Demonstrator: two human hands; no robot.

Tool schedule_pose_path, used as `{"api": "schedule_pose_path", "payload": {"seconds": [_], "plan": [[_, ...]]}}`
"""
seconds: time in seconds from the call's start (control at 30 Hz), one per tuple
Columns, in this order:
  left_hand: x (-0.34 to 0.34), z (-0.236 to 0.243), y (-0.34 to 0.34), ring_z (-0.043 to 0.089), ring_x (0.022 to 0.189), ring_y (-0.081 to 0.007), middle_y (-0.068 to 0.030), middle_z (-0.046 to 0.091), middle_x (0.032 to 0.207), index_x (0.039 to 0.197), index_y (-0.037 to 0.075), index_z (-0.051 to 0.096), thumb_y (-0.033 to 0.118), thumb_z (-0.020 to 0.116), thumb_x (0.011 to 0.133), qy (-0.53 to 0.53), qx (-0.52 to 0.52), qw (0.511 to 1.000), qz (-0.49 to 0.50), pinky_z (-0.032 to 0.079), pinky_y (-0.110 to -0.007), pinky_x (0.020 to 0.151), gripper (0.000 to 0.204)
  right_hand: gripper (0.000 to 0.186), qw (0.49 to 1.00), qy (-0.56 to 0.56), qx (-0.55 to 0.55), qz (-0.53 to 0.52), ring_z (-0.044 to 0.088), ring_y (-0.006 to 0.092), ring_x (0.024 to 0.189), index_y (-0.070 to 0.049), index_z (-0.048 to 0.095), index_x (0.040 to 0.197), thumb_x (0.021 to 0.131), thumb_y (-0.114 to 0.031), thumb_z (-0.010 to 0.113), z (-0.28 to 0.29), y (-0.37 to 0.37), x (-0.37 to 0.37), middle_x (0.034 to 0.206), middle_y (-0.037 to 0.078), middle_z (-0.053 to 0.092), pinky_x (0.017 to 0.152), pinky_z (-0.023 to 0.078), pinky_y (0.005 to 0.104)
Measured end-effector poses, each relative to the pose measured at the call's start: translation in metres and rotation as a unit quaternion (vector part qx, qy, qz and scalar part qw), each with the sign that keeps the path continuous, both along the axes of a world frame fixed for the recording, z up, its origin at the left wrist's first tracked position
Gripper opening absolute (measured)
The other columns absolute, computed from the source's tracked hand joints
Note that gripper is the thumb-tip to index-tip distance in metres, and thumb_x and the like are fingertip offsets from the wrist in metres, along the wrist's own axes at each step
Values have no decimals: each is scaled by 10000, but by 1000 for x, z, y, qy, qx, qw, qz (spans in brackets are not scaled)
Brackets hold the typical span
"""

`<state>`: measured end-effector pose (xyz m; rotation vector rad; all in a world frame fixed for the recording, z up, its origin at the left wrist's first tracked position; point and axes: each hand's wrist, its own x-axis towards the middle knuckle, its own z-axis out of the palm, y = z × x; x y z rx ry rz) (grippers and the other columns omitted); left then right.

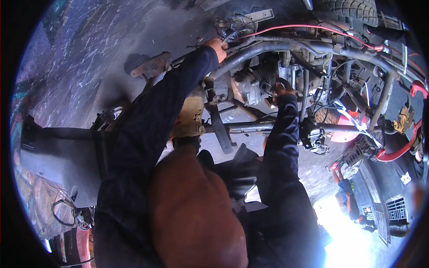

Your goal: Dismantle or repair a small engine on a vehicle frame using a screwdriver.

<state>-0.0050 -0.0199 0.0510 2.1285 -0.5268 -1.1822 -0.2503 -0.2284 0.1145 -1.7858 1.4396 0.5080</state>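
A bare tubular metal vehicle frame (268, 48) stretches across the view, with an engine (246, 87) mounted inside it. My left hand (217, 48) reaches to the frame's far left end. Its fingers are curled in beside a bundle of wires (230, 32), and what they grip is hidden. Down among the engine parts, my right hand (284, 89) is closed next to the ribbed engine casing. A small dark piece shows at its fingertips, too unclear to name. Both arms are in dark sleeves.
A red cable (308, 27) and a grey corrugated conduit (250, 41) run along the upper tube. A dark grey panel (62, 156) stands at left. A knobby tyre (353, 10) lies at top right, near red curved parts (400, 149). Another person (345, 190) is in the right background.
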Motion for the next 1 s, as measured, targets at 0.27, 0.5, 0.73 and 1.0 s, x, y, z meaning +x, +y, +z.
{"api": "schedule_pose_path", "payload": {"seconds": [0.27,0.5,0.73,1.0], "plan": [[-1,-2,3,622,734,-237,-132,646,755,846,38,638,-13,474,705,18,3,999,29,457,-323,685,223,329,999,2,31,-10,564,155,637,-173,564,1188,884,-290,519,69,15,7,847,74,588,417,432,292],[-2,-5,1,619,727,-241,-131,641,744,831,37,630,-9,474,705,57,-14,998,34,454,-323,688,205,279,991,32,99,-89,567,208,549,-181,562,1161,899,-254,501,62,8,15,896,89,601,418,443,289],[-3,-8,4,620,708,-243,-139,644,749,824,25,623,-14,471,699,19,-18,999,22,459,-328,666,201,352,994,37,66,-74,610,208,630,-171,512,1220,887,-284,491,47,28,-28,850,102,628,478,485,341],[0,-15,1,608,668,-217,-121,630,699,835,40,622,-47,479,701,2,-33,999,-18,450,-322,635,215,376,906,-75,-180,376,630,346,818,-146,491,1250,881,-219,479,50,13,-49,941,145,627,702,520,407]]}}
